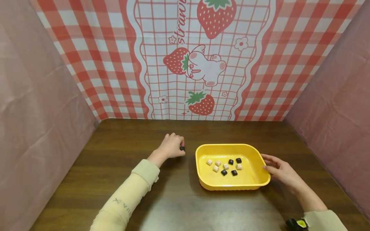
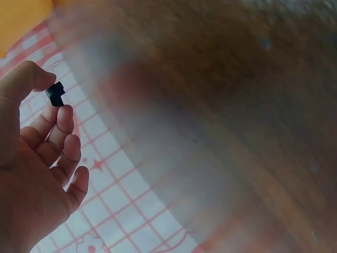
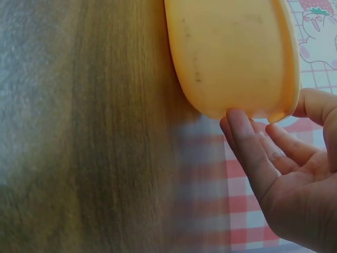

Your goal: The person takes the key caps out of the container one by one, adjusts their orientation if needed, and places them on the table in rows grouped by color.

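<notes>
My left hand (image 1: 171,146) is over the table, left of a yellow tray (image 1: 211,186). Between thumb and fingertips it pinches a small black keycap (image 2: 55,94); the other fingers curl loosely in the left wrist view. My right hand (image 1: 284,173) grips the tray's right end, its thumb at the rim and its fingers (image 3: 245,132) against the outer wall. Inside the tray several black keycaps (image 1: 224,172) and several cream keycaps (image 1: 209,162) lie loosely spread over the floor, mostly apart from one another.
The dark wood table (image 1: 115,186) reaches back to a red-and-white checked cloth (image 1: 110,64) with strawberry prints. Pink cloth walls (image 1: 332,106) close in both sides. A black object with a yellow-green face (image 1: 301,223) is at the right sleeve.
</notes>
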The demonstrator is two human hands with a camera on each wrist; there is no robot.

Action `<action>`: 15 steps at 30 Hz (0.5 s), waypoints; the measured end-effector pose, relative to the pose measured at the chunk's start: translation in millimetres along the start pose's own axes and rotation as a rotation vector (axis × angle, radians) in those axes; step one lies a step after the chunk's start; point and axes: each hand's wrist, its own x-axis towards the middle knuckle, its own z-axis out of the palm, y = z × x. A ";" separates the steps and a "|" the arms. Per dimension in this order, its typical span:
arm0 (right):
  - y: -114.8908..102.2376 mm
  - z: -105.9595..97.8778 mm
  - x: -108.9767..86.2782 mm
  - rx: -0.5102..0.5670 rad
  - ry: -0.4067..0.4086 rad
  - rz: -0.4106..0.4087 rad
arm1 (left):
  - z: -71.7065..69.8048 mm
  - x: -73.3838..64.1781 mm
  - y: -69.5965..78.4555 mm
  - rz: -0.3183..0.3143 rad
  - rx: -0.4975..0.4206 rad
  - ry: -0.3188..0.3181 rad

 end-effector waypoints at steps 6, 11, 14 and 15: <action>1.0 0.5 0.8 0.003 0.001 -0.010 | 7.5 4.0 -3.9 -0.032 0.010 -0.063; 0.5 0.6 0.3 0.008 0.001 -0.007 | 12.1 6.0 -5.9 -0.048 0.001 -0.102; -0.3 0.4 -0.1 0.009 -0.001 -0.005 | 14.7 6.7 -7.2 -0.058 -0.001 -0.112; -0.5 0.2 -0.2 0.009 -0.002 -0.004 | 15.4 6.9 -7.7 -0.060 -0.002 -0.114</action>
